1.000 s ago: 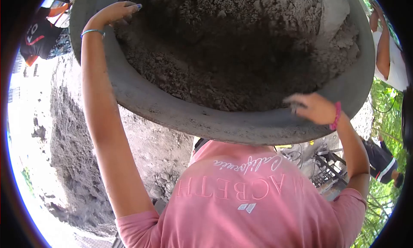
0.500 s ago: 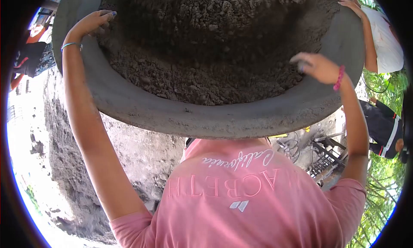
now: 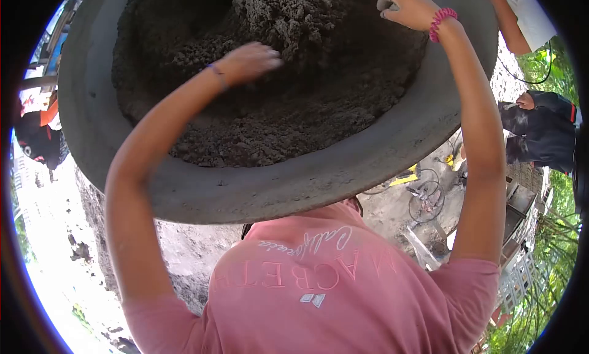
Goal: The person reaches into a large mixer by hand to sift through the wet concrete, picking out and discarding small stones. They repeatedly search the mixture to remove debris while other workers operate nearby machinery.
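A wide round vessel with a smooth grey rim (image 3: 239, 197) spreads out in front of my chest. Inside lies crumbly dark grey-brown material (image 3: 257, 130), heaped into a lumpy mound (image 3: 288, 13) near the far side. Over the left half of this material is my left hand (image 3: 248, 62), its fingers drawn together but smeared by motion, so any contents are hidden. At the upper right, my right hand (image 3: 408, 9) hovers above the material near the inner edge. Its fingers are curled in, with greyish tips; whatever they hold cannot be made out.
Beyond the rim at upper right is another person's bare arm and white sleeve (image 3: 531, 13). People in dark clothes are at the right (image 3: 543, 130) and left (image 3: 37, 139). A bicycle (image 3: 426, 197) lies or stands on the ground below right.
My left hand has left the rim and swung inward over the material. My right hand has moved farther out and slightly left, its fingers now curled. The view has shifted and tilted.
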The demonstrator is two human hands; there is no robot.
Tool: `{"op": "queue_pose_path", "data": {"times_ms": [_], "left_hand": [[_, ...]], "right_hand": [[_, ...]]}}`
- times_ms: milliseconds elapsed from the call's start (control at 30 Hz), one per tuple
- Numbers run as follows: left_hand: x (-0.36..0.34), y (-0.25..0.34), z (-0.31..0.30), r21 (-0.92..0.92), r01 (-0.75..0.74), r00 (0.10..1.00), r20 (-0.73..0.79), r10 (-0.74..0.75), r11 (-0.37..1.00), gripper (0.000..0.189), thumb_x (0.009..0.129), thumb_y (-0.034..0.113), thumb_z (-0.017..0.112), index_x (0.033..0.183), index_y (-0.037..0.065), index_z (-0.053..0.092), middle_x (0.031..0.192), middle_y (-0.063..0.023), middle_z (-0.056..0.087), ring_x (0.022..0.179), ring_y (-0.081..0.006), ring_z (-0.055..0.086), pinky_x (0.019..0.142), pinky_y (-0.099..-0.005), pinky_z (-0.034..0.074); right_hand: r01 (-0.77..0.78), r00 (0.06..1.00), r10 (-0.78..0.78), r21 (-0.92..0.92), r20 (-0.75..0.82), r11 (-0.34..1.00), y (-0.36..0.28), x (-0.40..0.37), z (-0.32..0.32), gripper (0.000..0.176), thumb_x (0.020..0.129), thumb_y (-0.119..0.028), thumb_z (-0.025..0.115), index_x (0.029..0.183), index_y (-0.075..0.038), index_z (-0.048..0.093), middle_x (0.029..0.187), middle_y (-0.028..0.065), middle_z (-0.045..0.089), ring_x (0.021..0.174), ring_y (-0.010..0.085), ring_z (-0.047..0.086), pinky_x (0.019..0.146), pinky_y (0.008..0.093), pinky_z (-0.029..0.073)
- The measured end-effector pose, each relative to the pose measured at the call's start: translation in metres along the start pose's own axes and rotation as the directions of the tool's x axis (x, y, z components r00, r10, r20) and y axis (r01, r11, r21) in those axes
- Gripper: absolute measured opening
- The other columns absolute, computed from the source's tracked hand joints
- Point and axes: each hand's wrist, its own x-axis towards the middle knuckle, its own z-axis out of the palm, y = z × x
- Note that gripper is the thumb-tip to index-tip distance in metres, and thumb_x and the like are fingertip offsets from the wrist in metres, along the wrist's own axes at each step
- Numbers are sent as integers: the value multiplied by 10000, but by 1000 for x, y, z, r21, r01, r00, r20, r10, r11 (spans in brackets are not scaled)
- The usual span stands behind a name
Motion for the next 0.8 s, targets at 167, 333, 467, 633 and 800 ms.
{"op": "queue_pose_path", "data": {"times_ms": [167, 333, 467, 633, 800], "left_hand": [[153, 49, 118, -28, -136, 991, 1, 136, 990, 407, 808, 110, 411, 1204, 23, 448, 1030, -99, 551, 996, -228, 514, 896, -341, 374], [173, 66, 155, 110, 58, 998, 15, -60, 992, 564, 787, 123, 422, 1324, -1, 301, 970, -87, 556, 914, -195, 530, 855, -315, 380], [171, 65, 176, 168, 37, 986, -167, -8, 985, 548, 806, 151, 411, 1340, 72, 317, 919, -73, 564, 828, -185, 532, 803, -318, 384], [186, 82, 167, 276, 137, 978, 116, -174, 951, 647, 824, 107, 420, 1407, 187, 149, 886, -84, 547, 779, -199, 523, 761, -323, 399], [198, 88, 156, 386, 129, 939, 248, -238, 913, 611, 861, 145, 382, 1408, 246, 130, 931, -94, 556, 831, -212, 532, 741, -368, 394]], "right_hand": [[-183, 982, 180, -44, -57, 982, 0, -9, -16, 228, 744, -255, 547, 863, -79, 631, 837, 156, 633, 819, 318, 605, 730, 408, 472], [-219, 964, 222, 38, -145, 975, 10, -14, -25, 208, 741, -248, 552, 822, -74, 631, 830, 152, 634, 820, 310, 608, 731, 396, 471], [-219, 961, 226, 62, -158, 974, 13, -14, -23, 194, 742, -235, 548, 806, -73, 634, 809, 149, 635, 791, 306, 612, 724, 393, 469], [-180, 967, 186, 49, -175, 982, 17, -14, -24, 194, 747, -232, 538, 797, -71, 635, 788, 147, 635, 769, 304, 613, 717, 390, 468], [-148, 969, 158, 64, -188, 987, 21, -13, -20, 196, 748, -237, 537, 792, -71, 633, 790, 149, 633, 762, 303, 613, 712, 392, 466]]}}
